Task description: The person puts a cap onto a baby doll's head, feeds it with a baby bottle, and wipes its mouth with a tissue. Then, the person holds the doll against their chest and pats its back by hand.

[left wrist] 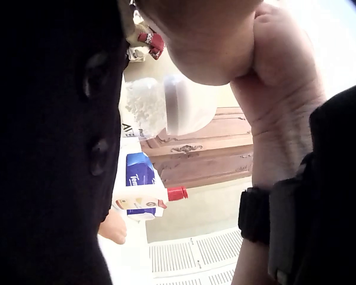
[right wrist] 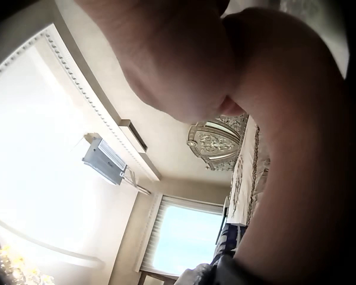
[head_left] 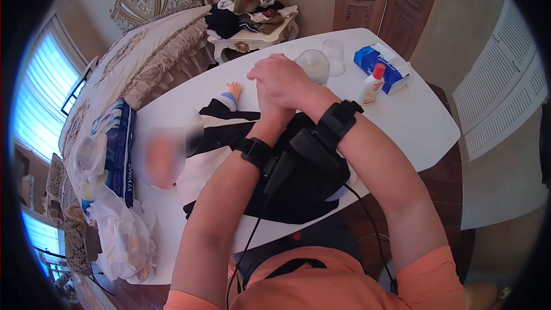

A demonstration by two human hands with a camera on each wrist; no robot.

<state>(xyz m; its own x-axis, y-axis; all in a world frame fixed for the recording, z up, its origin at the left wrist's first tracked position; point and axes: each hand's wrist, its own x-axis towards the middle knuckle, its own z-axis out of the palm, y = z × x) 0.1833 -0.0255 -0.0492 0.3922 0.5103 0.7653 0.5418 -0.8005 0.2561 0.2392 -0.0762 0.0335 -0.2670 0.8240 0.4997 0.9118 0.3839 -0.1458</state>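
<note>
My right hand point(head_left: 290, 77) lies over my left hand point(head_left: 270, 100), the two pressed together with wrists crossed. The overlap hides most of the left hand's fingers. Both hands are above a baby doll in a black garment point(head_left: 304, 195), lying on the white table point(head_left: 413, 132). One small doll hand point(head_left: 234, 89) sticks out of a light blue cuff, and the doll's head point(head_left: 160, 161) is blurred. In the left wrist view a doll foot point(left wrist: 114, 228) shows beside the dark cloth. Just beyond my hands stands a round clear container point(head_left: 314, 66).
A red-capped white bottle point(head_left: 373, 85) stands before a blue tissue pack point(head_left: 381, 64). Beside the round container is another clear container point(head_left: 333, 54). A dark blue package point(head_left: 120, 155) and a plastic bag point(head_left: 123, 235) occupy the left edge. Folded clothes point(head_left: 249, 8) top a nightstand behind.
</note>
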